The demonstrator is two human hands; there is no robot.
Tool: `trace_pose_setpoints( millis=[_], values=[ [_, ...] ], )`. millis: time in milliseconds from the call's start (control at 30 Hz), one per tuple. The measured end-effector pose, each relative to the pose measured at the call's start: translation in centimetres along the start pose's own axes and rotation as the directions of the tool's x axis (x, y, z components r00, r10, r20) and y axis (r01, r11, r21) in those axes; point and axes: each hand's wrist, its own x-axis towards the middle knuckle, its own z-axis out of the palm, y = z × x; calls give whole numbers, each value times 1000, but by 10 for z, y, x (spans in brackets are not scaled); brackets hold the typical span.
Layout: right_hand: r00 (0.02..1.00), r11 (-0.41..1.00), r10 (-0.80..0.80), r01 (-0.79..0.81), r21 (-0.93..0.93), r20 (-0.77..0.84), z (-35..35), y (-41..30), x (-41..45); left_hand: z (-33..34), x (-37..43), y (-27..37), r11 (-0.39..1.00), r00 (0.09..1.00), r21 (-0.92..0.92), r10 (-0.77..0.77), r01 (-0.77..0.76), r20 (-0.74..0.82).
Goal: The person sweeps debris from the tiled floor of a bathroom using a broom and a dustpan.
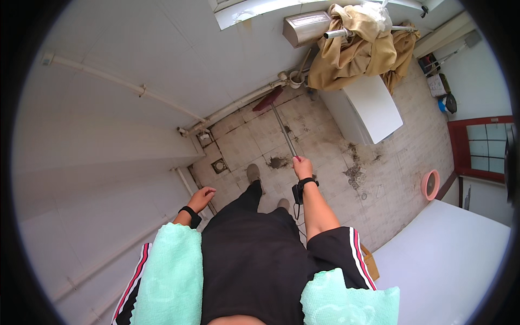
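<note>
My right hand point(302, 167) is closed around the metal handle of a long-handled broom point(283, 126). Its dark red head point(268, 98) rests on the tiled floor close to the wall pipe. Empty and loosely curled, my left hand point(202, 199) hangs beside my leg near the left wall. Dark dirt point(278, 163) lies on the tiles between my shoes and the broom handle. A larger patch of dirt point(354, 166) spreads to the right of my right hand. Two light green towels point(170, 276) drape over my shoulders.
A white box-shaped appliance point(369, 107) stands ahead, partly under brown cloth point(357, 53) hung on a metal rail. Pipes point(239, 101) run along the wall base. A floor drain point(219, 165) lies left of my feet. At right are a pink basin point(430, 185) and a white surface point(443, 260).
</note>
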Motion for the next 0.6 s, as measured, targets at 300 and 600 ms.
trace_pose_setpoints(
  millis=[300, 600],
  values=[
    [981, 979, 193, -194, -55, -27, 27, -11, 29, -75, 28, 37, 981, 996, 193, 18, -35, 89],
    [906, 919, 392, -380, 101, -161, -62, 112, -82, -85, 75, 26, 952, 984, 301, -5, -50, 180]
  ],
)
